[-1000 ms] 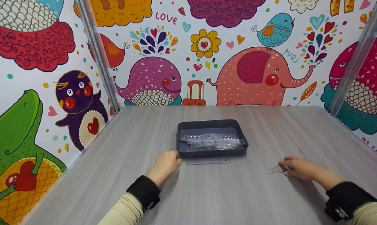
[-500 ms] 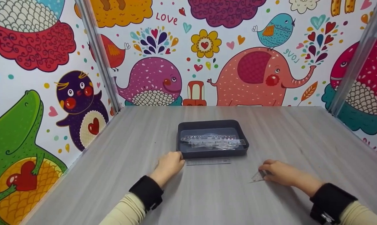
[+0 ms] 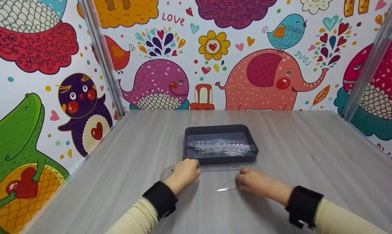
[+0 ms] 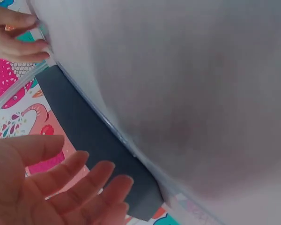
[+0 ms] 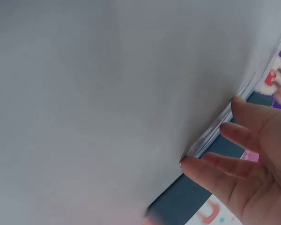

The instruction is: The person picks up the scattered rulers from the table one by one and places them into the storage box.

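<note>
In the head view my right hand pinches a clear set square by its right side, with the thumb and fingertips spread along its edge in the right wrist view. My left hand is over the left end of a clear ruler, its fingers loosely bent and holding nothing in the left wrist view. A clear round-edged protractor lies on the table at its left, partly hidden by the hand. Just behind the ruler stands a dark rectangular box.
Inside the box several clear plastic rulers lie piled, one overlapping the right rim. The grey wood-grain table is closed in by printed panels at the back and sides.
My right hand has brought the set square leftward to just in front of the ruler. The left hand has shifted slightly right, and the protractor now shows beside it.
</note>
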`<move>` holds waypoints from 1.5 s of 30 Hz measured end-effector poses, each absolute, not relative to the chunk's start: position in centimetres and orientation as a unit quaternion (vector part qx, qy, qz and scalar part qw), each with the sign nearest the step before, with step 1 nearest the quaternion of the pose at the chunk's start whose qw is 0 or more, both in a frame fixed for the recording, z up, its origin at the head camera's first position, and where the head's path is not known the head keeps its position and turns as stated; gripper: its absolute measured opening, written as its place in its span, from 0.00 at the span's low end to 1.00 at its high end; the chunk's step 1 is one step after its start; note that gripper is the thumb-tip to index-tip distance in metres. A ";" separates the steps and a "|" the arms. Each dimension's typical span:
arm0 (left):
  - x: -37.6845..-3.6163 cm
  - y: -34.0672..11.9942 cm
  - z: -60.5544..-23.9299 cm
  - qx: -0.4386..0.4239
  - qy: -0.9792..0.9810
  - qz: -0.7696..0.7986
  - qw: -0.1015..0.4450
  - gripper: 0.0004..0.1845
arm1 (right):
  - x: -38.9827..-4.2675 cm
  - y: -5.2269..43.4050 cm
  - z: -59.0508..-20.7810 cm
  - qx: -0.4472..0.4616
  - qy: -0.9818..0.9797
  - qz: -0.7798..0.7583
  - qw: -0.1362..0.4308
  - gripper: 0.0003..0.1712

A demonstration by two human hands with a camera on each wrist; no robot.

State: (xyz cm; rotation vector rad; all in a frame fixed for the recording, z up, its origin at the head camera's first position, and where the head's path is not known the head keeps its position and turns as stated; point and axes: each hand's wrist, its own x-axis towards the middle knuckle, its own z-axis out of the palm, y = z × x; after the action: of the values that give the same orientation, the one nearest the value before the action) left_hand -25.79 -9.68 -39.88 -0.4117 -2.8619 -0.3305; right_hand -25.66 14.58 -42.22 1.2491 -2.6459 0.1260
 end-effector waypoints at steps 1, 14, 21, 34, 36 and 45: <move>-25.8 -9.5 -39.9 -0.145 -0.976 -0.112 0.114 0.07 | -25.7 13.9 -42.2 0.424 -0.898 0.042 0.107 0.13; -25.7 -8.0 -40.1 -0.184 -0.981 -0.056 0.020 0.09 | -25.8 8.0 -41.8 0.431 -0.893 0.003 0.129 0.09; -25.7 -7.3 -40.1 -0.168 -0.984 -0.044 -0.044 0.17 | -26.7 8.2 -40.7 0.388 -0.921 -0.008 0.029 0.16; -26.2 -6.7 -39.8 -0.171 -0.978 -0.069 -0.095 0.13 | -29.3 9.5 -40.2 0.364 -0.929 -0.033 -0.055 0.26; -26.1 -6.2 -39.7 -0.173 -0.979 -0.049 -0.096 0.14 | -29.5 9.3 -40.3 0.354 -0.933 -0.031 -0.063 0.28; -26.0 -4.7 -39.9 -0.175 -0.983 0.026 -0.053 0.21 | -29.8 8.7 -40.4 0.334 -0.939 -0.035 -0.080 0.26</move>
State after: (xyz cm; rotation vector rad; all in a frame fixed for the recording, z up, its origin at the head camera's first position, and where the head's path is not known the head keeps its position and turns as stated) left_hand -26.04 -4.74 -39.89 -0.5685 -3.1969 0.0855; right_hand -29.77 8.75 -40.43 1.1058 -3.1086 -0.1160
